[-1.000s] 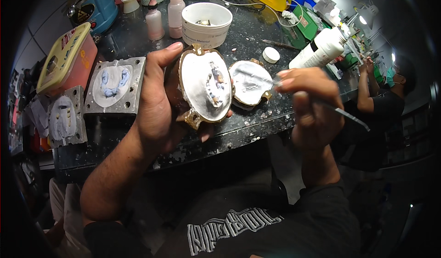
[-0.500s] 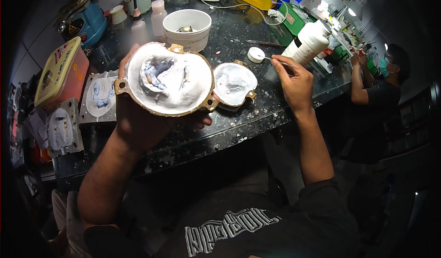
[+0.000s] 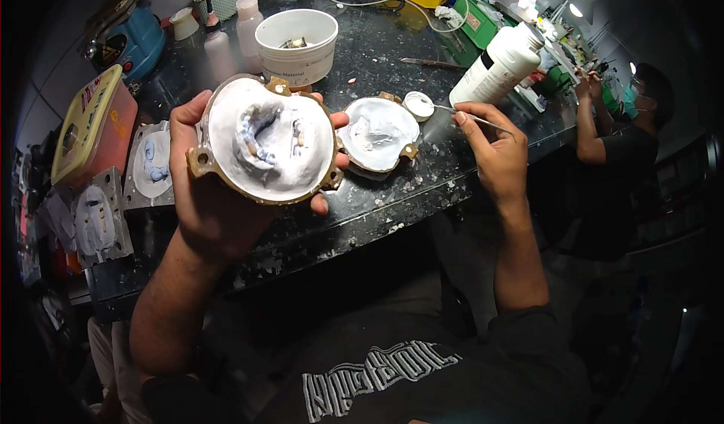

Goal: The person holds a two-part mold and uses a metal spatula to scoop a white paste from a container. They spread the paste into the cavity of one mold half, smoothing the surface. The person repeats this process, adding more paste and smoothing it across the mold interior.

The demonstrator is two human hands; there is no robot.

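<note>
My left hand [image 3: 205,216] cradles a mould [image 3: 265,146], my right hand [image 3: 503,158] pinching a tool [image 3: 445,109] seemingly dipped in the adjacent cup [image 3: 419,117], best lifted steadily.

Glare on the white plaster mould [image 3: 274,143], bright desk lamp [image 3: 582,1] at upper right, black fisheye rim

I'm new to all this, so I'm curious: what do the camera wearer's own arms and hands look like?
They are human: the left hand and right hand are both bare, as are the forearms. The dark left sleeve and right sleeve are short, matching a dark shirt with pale, striped lettering across its front.
</note>
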